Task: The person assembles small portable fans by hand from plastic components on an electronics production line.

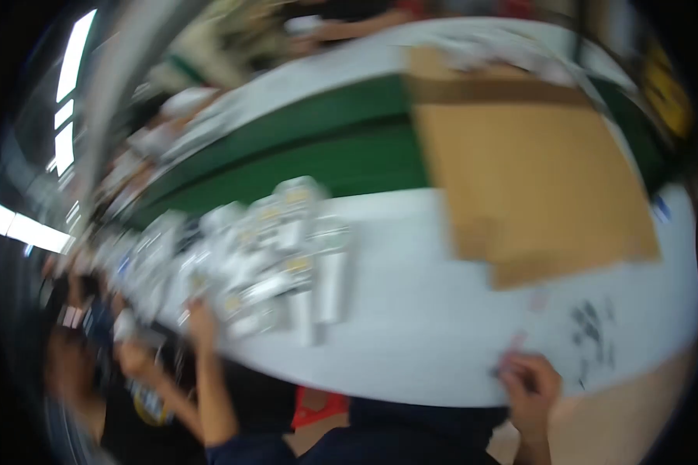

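Note:
The whole view is smeared by motion. My left hand reaches up to the near edge of a heap of small white box-like items, some with yellowish patches; its fingers are too blurred to show whether they grip one. At the table's near edge, on the right, my right hand has thumb and fingers drawn together over the white tabletop. Whatever lies between them is too small to name. A faint pinkish mark shows just beyond its fingertips. Several small dark pieces lie to its right.
A large brown cardboard sheet lies across the table and the green conveyor belt. Left of me, another person's hand is close to my left forearm. More people sit along the far side. A red thing shows below the table edge.

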Available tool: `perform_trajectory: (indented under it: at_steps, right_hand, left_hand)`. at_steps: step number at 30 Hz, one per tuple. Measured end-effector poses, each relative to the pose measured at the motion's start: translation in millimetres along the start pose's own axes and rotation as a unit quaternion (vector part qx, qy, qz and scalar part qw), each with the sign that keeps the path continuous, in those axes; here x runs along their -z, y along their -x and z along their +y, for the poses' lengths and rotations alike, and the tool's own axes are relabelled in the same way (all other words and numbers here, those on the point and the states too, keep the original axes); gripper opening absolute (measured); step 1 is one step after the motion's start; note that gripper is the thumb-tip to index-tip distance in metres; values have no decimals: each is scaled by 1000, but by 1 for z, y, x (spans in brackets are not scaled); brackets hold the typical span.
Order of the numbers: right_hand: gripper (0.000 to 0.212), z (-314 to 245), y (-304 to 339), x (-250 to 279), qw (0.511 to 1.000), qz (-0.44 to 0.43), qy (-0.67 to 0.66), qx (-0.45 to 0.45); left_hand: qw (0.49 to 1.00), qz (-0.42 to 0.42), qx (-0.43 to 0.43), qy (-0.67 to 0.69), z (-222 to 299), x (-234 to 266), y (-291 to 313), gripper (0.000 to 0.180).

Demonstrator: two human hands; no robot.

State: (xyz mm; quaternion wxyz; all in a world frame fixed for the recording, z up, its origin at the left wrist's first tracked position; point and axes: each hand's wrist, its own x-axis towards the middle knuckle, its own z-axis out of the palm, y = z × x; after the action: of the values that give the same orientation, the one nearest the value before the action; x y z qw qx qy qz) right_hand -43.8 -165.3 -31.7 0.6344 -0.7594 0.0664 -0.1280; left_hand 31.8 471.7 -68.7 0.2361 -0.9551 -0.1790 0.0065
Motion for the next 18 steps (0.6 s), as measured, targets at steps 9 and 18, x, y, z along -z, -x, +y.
perform_trajectory:
  at_steps: [9,18]
  right_hand:
    - [16,-23,-27,75,955,160,230,96]
    - [19,-24,-69,95,910,70,402,78]
  left_hand:
    - [842,235,179,453,3,42,-28,57]
    - [699,245,-362,566,283,293,51,50]
